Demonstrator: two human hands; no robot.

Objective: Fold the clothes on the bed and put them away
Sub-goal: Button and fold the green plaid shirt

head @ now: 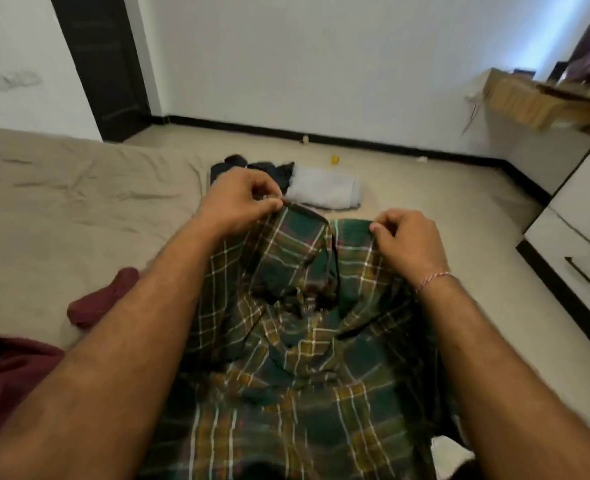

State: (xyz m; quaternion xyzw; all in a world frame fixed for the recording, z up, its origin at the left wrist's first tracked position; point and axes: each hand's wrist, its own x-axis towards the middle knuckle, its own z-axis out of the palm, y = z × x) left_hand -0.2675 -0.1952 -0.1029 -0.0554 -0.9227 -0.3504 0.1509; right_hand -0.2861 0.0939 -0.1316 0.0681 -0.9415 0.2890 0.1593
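Note:
A green plaid shirt (297, 344) hangs in front of me, held up by its top edge. My left hand (241, 199) pinches the shirt's upper left corner near the collar. My right hand (408, 240) pinches the upper right edge. The shirt's collar and label sag between the two hands. A maroon garment (16, 372) lies crumpled on the beige bed (61, 209) at the lower left. At the bed's far corner sit a folded grey garment (324, 188) and dark clothes (252, 169) beside it.
A white drawer unit (577, 251) with dark handles stands at the right. A cardboard box (536, 98) sits on a surface at the back right. A dark door (103, 64) is at the back left. Small items, one a yellow object (335, 159), lie on the floor.

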